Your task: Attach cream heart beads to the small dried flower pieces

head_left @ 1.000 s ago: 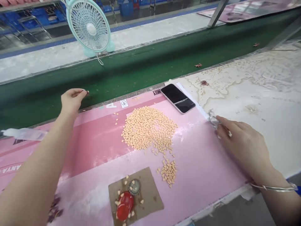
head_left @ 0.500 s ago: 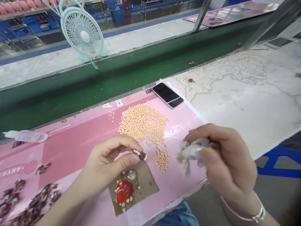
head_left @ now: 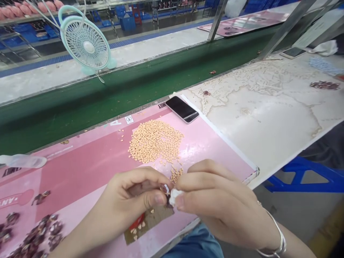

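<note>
We see the two hands, which were well apart a second ago, now brought together in the lower middle of the frame, above the near edge of the pink mat on the worktop. The left hand had been stretched toward the green belt at upper left. It has come back and is pinched, thumb against forefinger, on a small dark piece. The right hand had been out at the mat's right edge. It has closed on a white wad and carried it in, so the wad now touches the piece.

We judge that the fetching is over and the work on the piece has reached contact.

The heap of pale orange bits lies just above the hands, untouched. The phone lies beyond it, and more dark pieces lie at lower left. The brown card is partly hidden under the left hand.
</note>
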`<state>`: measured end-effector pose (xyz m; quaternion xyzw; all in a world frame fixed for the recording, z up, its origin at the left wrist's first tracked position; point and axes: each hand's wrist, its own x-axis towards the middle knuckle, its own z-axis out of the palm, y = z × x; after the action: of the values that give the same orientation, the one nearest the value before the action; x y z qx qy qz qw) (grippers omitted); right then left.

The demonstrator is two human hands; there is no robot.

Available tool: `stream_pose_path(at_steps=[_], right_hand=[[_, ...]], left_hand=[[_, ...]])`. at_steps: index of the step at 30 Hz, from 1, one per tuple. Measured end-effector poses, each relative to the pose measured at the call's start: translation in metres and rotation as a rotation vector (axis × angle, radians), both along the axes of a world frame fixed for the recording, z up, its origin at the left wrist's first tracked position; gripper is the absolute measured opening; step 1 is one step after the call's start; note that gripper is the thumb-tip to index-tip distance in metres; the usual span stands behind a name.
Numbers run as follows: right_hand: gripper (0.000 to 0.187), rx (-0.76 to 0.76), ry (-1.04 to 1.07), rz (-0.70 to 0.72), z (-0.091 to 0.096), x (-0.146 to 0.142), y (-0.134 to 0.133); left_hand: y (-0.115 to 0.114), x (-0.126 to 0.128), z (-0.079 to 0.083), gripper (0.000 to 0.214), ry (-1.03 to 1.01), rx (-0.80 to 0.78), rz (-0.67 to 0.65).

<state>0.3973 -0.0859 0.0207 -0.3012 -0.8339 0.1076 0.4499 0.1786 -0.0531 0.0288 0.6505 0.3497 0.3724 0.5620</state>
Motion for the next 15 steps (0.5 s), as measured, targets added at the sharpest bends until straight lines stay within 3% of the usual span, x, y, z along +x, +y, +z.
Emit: stream_pose_path(at_steps=[7,12,15], right_hand=[[0.026,0.025,-0.054,-0.041,0.0017,0.0112,0.0005],[0.022,-0.013,-0.022,0.039,0.0050,0.0060,-0.0008],[0.022,0.011,-0.050,0.039,0.0026,0.0042,0.0013]], left_hand=[[0.0007,-0.0032,-0.0013,0.027,-0.035,-0.149,-0.044],[0.0019,-0.0002,0.0012,0.030,-0.047,-0.195,-0.050],[0.0013,0.0007,0.0008,0.027,-0.077,-0.317,-0.058]])
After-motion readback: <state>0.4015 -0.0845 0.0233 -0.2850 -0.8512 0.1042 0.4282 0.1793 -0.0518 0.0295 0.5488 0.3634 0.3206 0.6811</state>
